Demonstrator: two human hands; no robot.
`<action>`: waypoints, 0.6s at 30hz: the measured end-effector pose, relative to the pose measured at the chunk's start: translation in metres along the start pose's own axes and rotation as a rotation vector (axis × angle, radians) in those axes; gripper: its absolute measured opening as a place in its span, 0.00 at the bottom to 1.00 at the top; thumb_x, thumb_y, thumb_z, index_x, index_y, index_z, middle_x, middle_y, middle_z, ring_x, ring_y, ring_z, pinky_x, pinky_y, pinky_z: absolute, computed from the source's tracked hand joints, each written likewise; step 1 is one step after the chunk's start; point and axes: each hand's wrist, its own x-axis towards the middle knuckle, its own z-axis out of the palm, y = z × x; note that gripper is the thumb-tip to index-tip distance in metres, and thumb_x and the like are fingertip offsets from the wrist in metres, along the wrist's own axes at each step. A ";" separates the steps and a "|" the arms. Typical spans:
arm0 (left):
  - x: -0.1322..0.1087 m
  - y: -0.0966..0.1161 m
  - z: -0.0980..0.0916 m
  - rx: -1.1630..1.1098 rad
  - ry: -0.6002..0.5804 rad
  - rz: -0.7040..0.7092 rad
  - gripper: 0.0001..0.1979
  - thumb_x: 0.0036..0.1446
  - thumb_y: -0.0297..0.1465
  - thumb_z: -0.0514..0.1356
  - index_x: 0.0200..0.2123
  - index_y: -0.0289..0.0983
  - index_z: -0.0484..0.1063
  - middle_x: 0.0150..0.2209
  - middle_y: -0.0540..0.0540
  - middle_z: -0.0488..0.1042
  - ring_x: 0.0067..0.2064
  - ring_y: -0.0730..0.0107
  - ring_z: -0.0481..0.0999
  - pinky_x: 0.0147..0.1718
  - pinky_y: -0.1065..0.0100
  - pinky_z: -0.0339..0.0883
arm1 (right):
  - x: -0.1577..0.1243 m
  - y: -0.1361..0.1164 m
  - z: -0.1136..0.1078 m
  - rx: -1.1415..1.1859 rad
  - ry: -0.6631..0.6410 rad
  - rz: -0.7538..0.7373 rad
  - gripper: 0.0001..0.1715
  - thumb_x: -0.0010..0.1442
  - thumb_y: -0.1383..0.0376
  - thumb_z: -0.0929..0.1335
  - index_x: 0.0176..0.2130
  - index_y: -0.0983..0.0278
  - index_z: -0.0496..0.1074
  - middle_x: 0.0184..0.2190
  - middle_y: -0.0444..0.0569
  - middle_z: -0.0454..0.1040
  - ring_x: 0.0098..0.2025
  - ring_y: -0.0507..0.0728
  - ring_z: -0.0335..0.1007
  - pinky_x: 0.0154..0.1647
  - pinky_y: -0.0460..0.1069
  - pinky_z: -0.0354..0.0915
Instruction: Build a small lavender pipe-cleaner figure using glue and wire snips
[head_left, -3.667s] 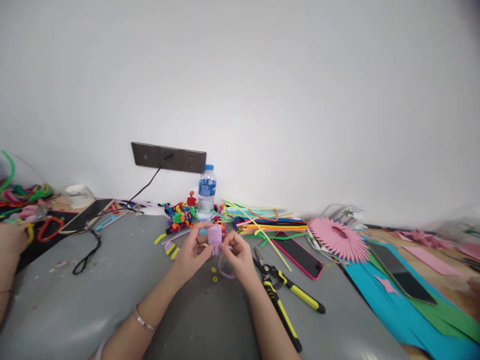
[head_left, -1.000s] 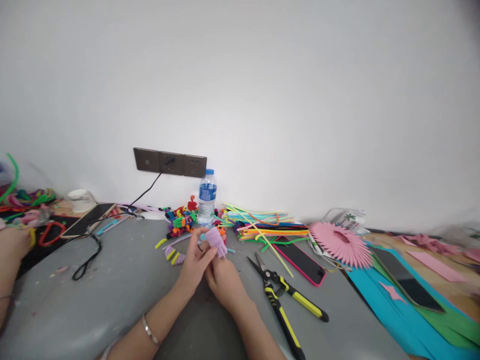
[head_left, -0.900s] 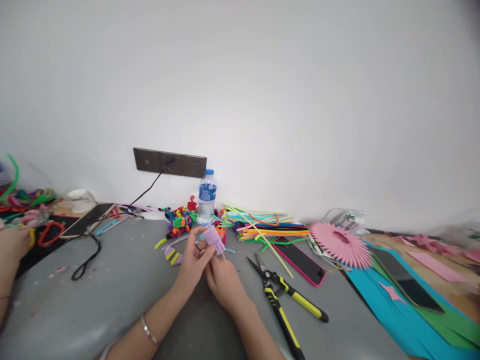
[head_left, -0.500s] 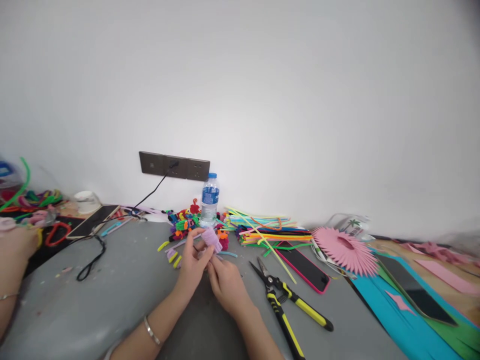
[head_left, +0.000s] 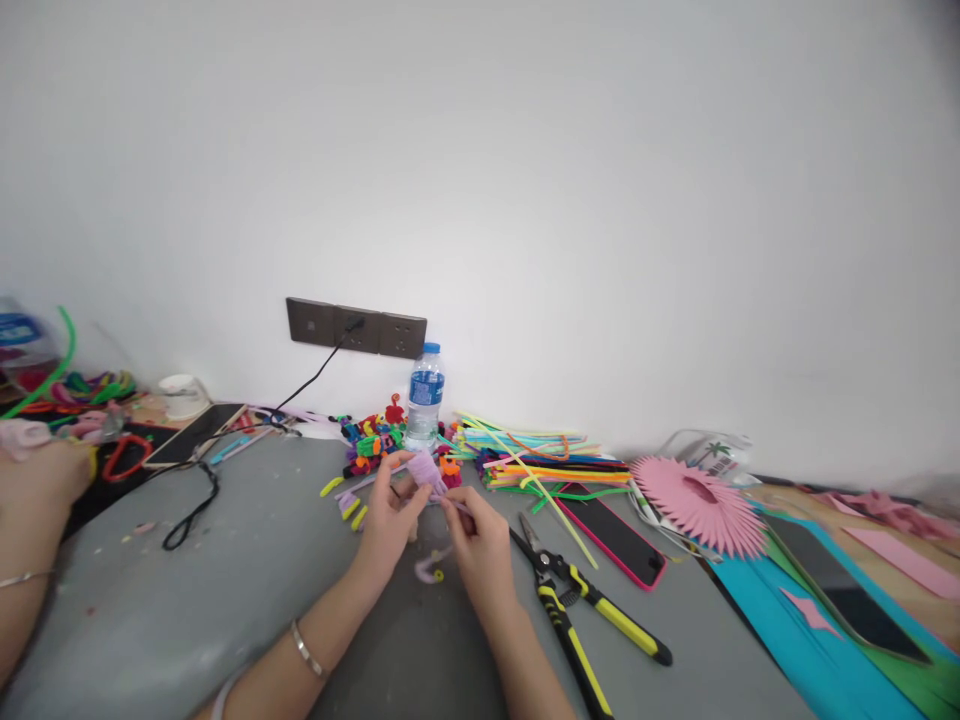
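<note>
My left hand (head_left: 388,522) is closed round a small coil of lilac pipe cleaner (head_left: 424,467), held just above the grey table (head_left: 240,590). My right hand (head_left: 484,545) pinches the loose lilac strand (head_left: 435,565) that trails from the coil and curls down toward the table between the hands. A tiny yellow piece lies under the strand's end. Short yellow and lilac offcuts (head_left: 346,500) lie left of my left hand.
Yellow-handled cutters (head_left: 577,615) lie right of my right hand. Behind stand a water bottle (head_left: 424,397), bright pipe-cleaner stacks (head_left: 540,455), a pink-cased phone (head_left: 615,528) and a pink paper fan (head_left: 697,492). Another person's hand (head_left: 37,480) works at the far left.
My right hand has drawn away from the coil to the right, pulling out a lilac strand. The camera has shifted a little left.
</note>
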 end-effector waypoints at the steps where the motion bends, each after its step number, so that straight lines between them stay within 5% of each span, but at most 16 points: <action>1: 0.000 0.000 0.000 0.001 -0.014 -0.008 0.24 0.49 0.34 0.69 0.47 0.42 0.63 0.33 0.50 0.80 0.33 0.67 0.80 0.33 0.71 0.70 | 0.001 0.001 0.000 0.036 0.023 0.026 0.14 0.65 0.61 0.64 0.31 0.64 0.73 0.20 0.42 0.65 0.22 0.51 0.58 0.24 0.45 0.53; 9: -0.002 0.003 0.001 -0.016 -0.066 -0.118 0.27 0.47 0.36 0.71 0.47 0.41 0.62 0.30 0.50 0.81 0.28 0.70 0.77 0.26 0.74 0.65 | 0.010 0.015 -0.001 0.351 0.108 0.222 0.13 0.57 0.58 0.70 0.28 0.65 0.72 0.20 0.40 0.63 0.22 0.50 0.53 0.23 0.45 0.53; 18: -0.003 0.011 0.007 -0.092 -0.085 -0.174 0.29 0.42 0.35 0.74 0.45 0.41 0.64 0.32 0.49 0.81 0.34 0.67 0.79 0.36 0.71 0.68 | 0.013 0.016 0.001 0.493 0.120 0.289 0.21 0.52 0.51 0.73 0.26 0.65 0.70 0.19 0.40 0.63 0.20 0.48 0.52 0.20 0.44 0.52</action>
